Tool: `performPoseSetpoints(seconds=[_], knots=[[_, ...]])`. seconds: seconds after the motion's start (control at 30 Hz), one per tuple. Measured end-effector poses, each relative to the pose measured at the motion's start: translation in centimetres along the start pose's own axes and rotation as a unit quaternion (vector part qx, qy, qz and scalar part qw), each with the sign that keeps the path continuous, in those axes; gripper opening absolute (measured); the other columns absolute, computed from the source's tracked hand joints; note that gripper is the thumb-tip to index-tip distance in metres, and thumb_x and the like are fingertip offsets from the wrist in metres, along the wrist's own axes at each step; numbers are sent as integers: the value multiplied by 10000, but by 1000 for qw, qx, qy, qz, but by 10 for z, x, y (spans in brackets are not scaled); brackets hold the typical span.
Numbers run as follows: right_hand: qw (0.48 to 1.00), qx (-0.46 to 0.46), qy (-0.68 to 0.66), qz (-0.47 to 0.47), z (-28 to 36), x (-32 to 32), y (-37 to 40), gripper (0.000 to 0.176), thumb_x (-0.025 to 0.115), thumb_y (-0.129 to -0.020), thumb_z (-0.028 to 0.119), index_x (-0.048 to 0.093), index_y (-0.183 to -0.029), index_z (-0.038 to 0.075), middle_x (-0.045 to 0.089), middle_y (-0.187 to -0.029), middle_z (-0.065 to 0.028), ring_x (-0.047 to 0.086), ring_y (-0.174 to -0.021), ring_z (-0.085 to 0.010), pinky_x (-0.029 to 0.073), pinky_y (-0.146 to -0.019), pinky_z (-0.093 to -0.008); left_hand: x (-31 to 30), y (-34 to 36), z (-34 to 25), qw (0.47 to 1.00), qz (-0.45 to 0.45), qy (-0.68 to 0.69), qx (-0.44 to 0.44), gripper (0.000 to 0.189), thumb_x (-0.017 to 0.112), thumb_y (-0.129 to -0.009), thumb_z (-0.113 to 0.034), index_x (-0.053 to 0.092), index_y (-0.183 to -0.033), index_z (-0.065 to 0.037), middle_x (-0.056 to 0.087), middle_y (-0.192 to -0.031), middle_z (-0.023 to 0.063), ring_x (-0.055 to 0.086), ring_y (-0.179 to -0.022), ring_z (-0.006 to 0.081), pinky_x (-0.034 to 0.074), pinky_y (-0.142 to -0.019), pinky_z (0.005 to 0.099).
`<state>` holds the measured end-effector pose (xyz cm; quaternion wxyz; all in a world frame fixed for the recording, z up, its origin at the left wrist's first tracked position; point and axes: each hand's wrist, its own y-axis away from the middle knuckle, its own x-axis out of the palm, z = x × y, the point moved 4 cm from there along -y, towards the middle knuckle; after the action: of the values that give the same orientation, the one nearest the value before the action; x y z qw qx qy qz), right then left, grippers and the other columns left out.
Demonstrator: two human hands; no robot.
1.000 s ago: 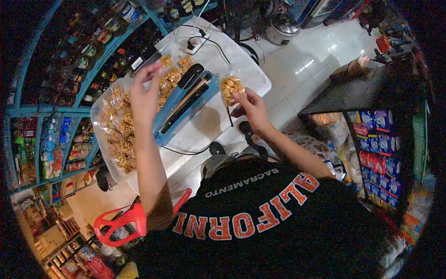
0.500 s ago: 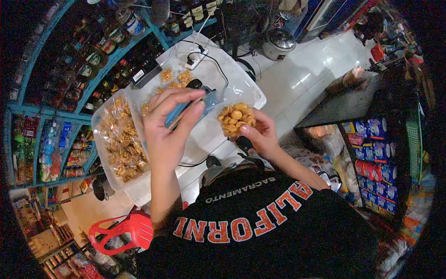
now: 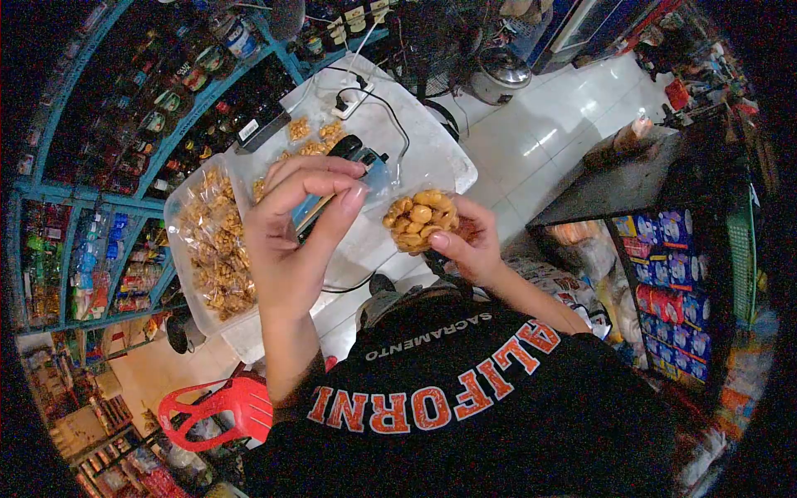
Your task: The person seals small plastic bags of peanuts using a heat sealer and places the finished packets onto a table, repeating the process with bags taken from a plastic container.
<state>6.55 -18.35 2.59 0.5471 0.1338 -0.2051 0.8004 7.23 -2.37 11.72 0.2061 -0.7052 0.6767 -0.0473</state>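
Note:
My right hand (image 3: 471,243) is closed around a clear bag of golden-brown nuts (image 3: 419,217), its thumb pressed on the near side. My left hand (image 3: 297,217) is raised to the left of it, thumb and index fingertip brought together in a pinch; whatever lies between them is too small to make out. Behind the left hand, partly hidden by it, a blue device with black parts (image 3: 374,168) rests on the white table (image 3: 440,158). A translucent tub (image 3: 176,217) filled with similar bagged nuts stands left of the left hand.
Several nut packets (image 3: 330,133) lie at the table's back left beside a dark box (image 3: 259,131). A power strip (image 3: 355,101) with cables sits at the back. Blue shelves of bottles (image 3: 170,207) line the left. A red plastic chair (image 3: 220,411) stands lower left.
The bag of nuts has shifted slightly left and down and turned a little. My left hand has moved slightly left, still pinched.

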Motion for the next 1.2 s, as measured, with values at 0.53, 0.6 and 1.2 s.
performPoseSetpoints(seconds=[0.53, 0.6, 1.2], knots=[[999, 1, -41, -1, 9, 6, 5, 259, 628, -736, 92, 525, -928, -48, 553, -888, -67, 524, -832, -119, 409, -749, -237, 6, 17, -5, 999, 16, 20, -22, 104, 657, -621, -4, 608, -708, -36, 565, -855, 78, 500, -843, 162, 355, -775, 275], [1000, 4, -29, 7, 6, 4, 6, 263, 630, -734, 96, 526, -929, -47, 554, -889, -69, 525, -835, -121, 409, -749, -239, 6, 18, -6, 999, 14, 27, -18, 102, 655, -621, -4, 609, -707, -36, 565, -856, 79, 499, -841, 160, 354, -774, 274], [1000, -25, -13, 10, 8, 6, 4, 274, 637, -729, 110, 528, -918, -55, 561, -872, -84, 535, -811, -119, 417, -721, -230, 7, 22, -1, 999, 9, 50, -12, 224, 692, -572, 9, 600, -774, -21, 563, -879, 86, 508, -860, 175, 363, -785, 281]])
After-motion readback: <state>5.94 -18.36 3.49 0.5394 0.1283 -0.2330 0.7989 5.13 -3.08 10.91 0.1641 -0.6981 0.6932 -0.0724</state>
